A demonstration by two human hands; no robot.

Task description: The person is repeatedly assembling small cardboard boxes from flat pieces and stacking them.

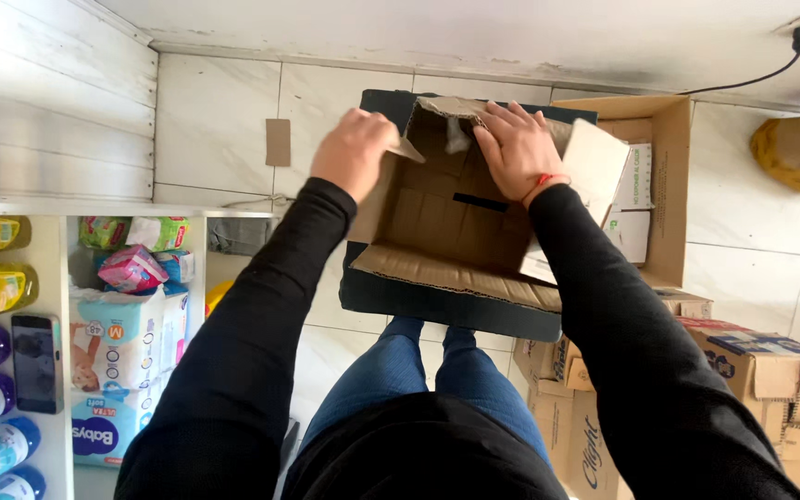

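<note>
Cardboard box [446, 231]: dark outside, brown inside, open at the top, held up over the tiled floor [215, 120] in front of the person's knees; far flap torn.

Left hand [356, 151]: at the box's far left corner, fingers curled shut around a torn scrap of the flap.

Right hand [518, 146]: inside the box's far edge, fingers spread and pressed flat on the torn flap; red band at the wrist. Whether the thumb clasps the flap cannot be told.

Second box [664, 185]: brown, open, just right of the held box, cartons inside.

Shelf [53, 306]: well left of the box, with bottles, diaper packs and a phone [37, 362].

Stacked cartons [761, 370]: below and right of the box.
</note>
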